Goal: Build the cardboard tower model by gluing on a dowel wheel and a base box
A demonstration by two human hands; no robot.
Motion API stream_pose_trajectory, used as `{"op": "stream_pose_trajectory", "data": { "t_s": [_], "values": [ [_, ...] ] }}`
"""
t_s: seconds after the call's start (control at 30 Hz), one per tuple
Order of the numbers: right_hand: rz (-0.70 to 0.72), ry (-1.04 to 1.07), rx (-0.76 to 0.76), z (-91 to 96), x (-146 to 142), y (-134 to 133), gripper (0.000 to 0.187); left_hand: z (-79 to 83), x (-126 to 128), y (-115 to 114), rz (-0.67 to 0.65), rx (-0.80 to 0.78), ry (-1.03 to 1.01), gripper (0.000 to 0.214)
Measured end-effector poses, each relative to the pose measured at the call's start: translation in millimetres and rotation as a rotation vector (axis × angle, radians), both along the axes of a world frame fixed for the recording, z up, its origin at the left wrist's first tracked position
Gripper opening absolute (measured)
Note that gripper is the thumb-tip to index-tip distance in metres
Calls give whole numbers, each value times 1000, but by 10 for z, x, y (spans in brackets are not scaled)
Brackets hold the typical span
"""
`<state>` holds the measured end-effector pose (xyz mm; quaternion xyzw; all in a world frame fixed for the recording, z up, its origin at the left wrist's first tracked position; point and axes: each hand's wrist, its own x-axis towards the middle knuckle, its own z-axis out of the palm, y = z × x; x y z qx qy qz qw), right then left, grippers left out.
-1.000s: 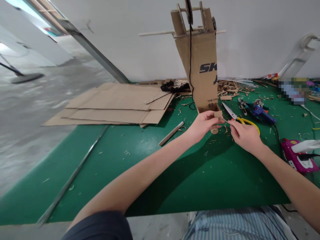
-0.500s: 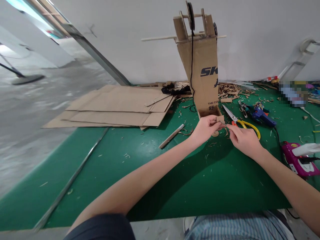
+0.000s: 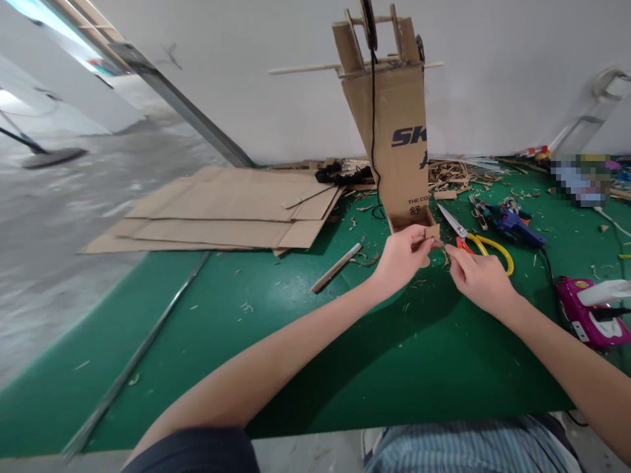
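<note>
Your left hand [image 3: 401,257] reaches forward, its fingers [image 3: 417,244] pinching a small cardboard piece [image 3: 432,231] at the foot of the upright cardboard tower [image 3: 399,144]. Your right hand [image 3: 480,282] sits just beside it, its fingertips [image 3: 451,251] pinched closed next to that piece; whether they hold anything is too small to tell. The near edge of the green table [image 3: 394,368] runs below your forearms. Yellow-handled scissors [image 3: 480,246] lie just past your right hand, with a glue gun [image 3: 513,223] beyond them. A wooden stick [image 3: 336,267] lies left of your left hand, and flat cardboard sheets [image 3: 221,210] lie farther left.
</note>
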<state>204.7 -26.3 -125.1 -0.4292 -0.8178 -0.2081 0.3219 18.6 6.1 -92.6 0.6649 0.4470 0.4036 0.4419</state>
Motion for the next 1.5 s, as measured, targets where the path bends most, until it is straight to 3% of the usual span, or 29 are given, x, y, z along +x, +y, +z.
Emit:
{"op": "stream_pose_trajectory", "data": {
  "t_s": [0.17,0.3,0.4,0.53,0.67,0.77,0.87,0.97,1.1,1.2,1.4,1.5],
  "values": [
    [42,60,-91,2,-16,-23,28,-27,7,-45,97,269,217,8],
    [72,227,-257,-10,-47,-48,27,-41,10,-63,116,382,259,9],
    [89,483,-465,0,-101,-79,23,-72,8,-73,129,399,278,9],
    [170,989,-836,48,-199,-112,10,-132,8,-83,139,426,326,10],
    [226,1399,-1148,95,-258,-118,15,-163,9,-85,135,449,350,11],
    [222,1305,-1088,99,-220,-108,15,-153,6,-80,115,468,385,14],
    [168,932,-842,86,-130,-91,9,-135,3,-75,87,453,390,17],
    [133,575,-616,77,-49,-73,18,-121,6,-76,76,432,384,16],
    [109,326,-459,74,-19,-64,26,-100,8,-86,76,414,376,14],
    [98,399,-481,75,-48,-80,24,-84,7,-95,80,397,386,13],
    [97,786,-732,69,-129,-113,11,-77,15,-95,50,371,347,17],
    [123,872,-784,68,-145,-110,10,-67,17,-79,56,370,326,18]
  ]
}}
